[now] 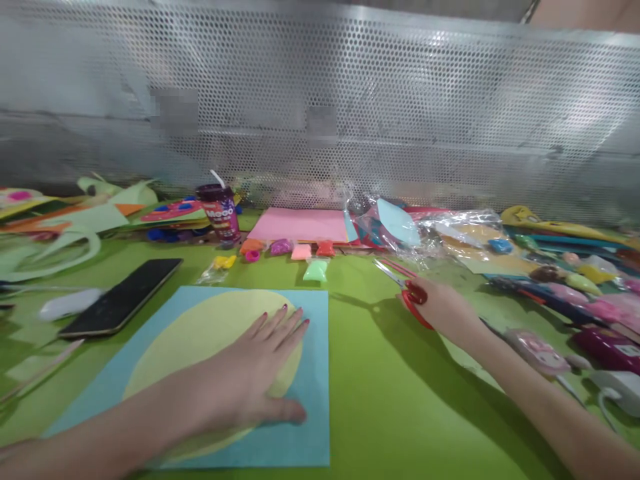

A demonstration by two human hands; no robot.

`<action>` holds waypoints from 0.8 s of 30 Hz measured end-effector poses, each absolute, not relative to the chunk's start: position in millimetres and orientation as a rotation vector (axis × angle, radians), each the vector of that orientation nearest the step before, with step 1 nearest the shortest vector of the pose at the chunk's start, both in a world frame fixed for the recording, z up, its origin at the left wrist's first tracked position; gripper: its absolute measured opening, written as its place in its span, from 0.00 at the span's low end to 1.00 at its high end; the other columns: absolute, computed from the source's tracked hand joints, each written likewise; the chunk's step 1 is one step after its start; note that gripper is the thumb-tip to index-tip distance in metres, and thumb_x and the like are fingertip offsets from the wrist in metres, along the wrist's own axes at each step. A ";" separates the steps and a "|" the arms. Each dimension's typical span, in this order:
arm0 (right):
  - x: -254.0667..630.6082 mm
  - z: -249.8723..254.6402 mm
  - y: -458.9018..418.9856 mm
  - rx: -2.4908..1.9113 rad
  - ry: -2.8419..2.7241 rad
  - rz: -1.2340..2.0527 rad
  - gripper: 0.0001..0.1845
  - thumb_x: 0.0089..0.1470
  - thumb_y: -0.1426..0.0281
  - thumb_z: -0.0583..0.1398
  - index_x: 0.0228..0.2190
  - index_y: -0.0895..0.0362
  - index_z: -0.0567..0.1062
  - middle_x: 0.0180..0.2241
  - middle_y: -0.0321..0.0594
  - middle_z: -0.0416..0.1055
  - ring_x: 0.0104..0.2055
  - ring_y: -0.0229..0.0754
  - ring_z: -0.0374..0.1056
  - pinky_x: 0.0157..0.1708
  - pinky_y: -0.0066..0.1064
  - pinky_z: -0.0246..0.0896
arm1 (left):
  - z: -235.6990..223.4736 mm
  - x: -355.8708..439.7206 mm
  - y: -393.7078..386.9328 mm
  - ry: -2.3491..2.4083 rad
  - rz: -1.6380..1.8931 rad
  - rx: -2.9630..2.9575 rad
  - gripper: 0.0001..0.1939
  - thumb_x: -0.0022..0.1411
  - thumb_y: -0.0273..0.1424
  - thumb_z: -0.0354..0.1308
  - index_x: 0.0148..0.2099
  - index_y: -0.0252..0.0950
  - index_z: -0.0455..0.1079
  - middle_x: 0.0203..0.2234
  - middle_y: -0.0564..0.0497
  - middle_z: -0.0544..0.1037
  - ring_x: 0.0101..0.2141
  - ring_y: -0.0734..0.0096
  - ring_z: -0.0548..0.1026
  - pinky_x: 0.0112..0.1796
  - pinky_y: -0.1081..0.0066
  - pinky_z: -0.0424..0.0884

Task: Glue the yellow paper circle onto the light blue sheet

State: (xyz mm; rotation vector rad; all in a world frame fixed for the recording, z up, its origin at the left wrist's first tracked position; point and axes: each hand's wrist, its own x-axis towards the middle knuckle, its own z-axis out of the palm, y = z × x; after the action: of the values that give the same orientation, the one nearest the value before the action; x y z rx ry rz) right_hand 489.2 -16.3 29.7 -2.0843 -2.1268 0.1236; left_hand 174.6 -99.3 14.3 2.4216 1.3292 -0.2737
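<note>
My left hand (253, 380) lies flat with fingers stretched out on a pale yellow paper circle (200, 333). The circle rests on a light blue sheet (310, 400) on the green table (380, 413). My right hand (443, 310) is closed around red-handled scissors (407, 290), whose blades point up and left, just above the table surface. The scissors are to the right of the blue sheet, apart from it.
A black phone (123, 297) lies left of the blue sheet. Behind are a purple cup (223, 210), pink paper (303, 225), small coloured clay packets (300, 257) and plastic bags (430, 233). Paper scraps (75, 220) fill the left, craft items (575, 287) the right. A perforated metal wall (350, 100) stands behind.
</note>
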 end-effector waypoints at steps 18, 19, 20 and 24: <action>500.6 18.0 -8.2 -1.616 -1.806 0.266 0.16 0.53 0.60 0.50 0.33 0.58 0.69 0.27 0.42 0.73 0.28 0.42 0.69 0.30 0.33 0.63 | 15.4 340.5 -124.1 0.557 0.147 2.816 0.29 0.60 0.52 0.42 0.62 0.59 0.45 0.62 0.61 0.50 0.60 0.62 0.50 0.53 0.57 0.58; 501.5 17.3 -7.7 -1.614 -1.811 0.257 0.15 0.53 0.60 0.50 0.34 0.58 0.69 0.28 0.42 0.74 0.29 0.43 0.69 0.30 0.33 0.63 | 18.1 340.0 -121.2 0.576 0.154 2.820 0.30 0.61 0.51 0.41 0.64 0.55 0.43 0.63 0.57 0.49 0.60 0.60 0.51 0.53 0.55 0.58; 502.2 16.5 -7.0 -1.614 -1.819 0.242 0.15 0.53 0.61 0.50 0.34 0.58 0.68 0.29 0.43 0.74 0.29 0.43 0.70 0.31 0.33 0.64 | 21.2 338.4 -114.3 0.614 0.164 2.818 0.31 0.62 0.50 0.39 0.65 0.50 0.41 0.63 0.54 0.49 0.60 0.58 0.51 0.53 0.54 0.58; 502.8 12.6 -2.6 -1.667 -1.863 0.122 0.14 0.51 0.61 0.51 0.33 0.58 0.68 0.30 0.48 0.75 0.29 0.47 0.70 0.32 0.37 0.64 | 30.6 322.9 -89.7 0.839 0.172 2.824 0.34 0.65 0.46 0.31 0.66 0.31 0.40 0.61 0.38 0.51 0.59 0.48 0.51 0.53 0.47 0.55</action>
State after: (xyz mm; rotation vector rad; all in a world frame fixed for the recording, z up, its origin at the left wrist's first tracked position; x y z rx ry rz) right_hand 502.8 -2.6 12.6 -1.6671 -1.8629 0.1219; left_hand 322.9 -89.7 30.6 2.8239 0.8395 0.1717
